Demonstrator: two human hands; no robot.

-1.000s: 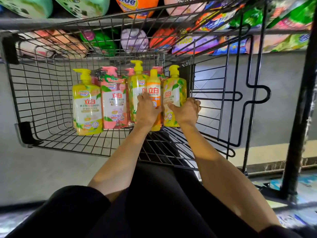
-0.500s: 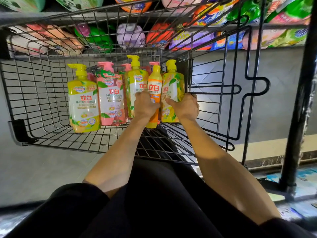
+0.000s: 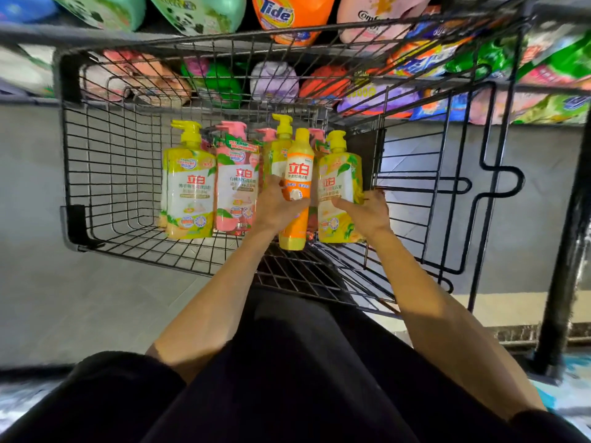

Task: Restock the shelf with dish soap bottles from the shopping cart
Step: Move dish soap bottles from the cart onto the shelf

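Light's soft and comes from overhead, so the dish soap bottles (image 3: 192, 193) look bright and readable with no real glare, while the dark clothing (image 3: 287, 378) at the bottom goes nearly black. Heavy fisheye bends the shopping cart (image 3: 68, 79) wires near the edges. The shelf packs (image 3: 543, 68) up top are smeared and blurry.

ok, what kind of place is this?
Most likely a supermarket cleaning-products aisle: a wire shopping cart holding dish soap bottles, with shelves behind carrying a Tide jug and detergent bags.

Left grip (image 3: 277, 204) holds orange bottle (image 3: 299, 174), right grip (image 3: 367, 214) yellow bottle (image 3: 339, 177) (both in cart (image 3: 76, 223)).
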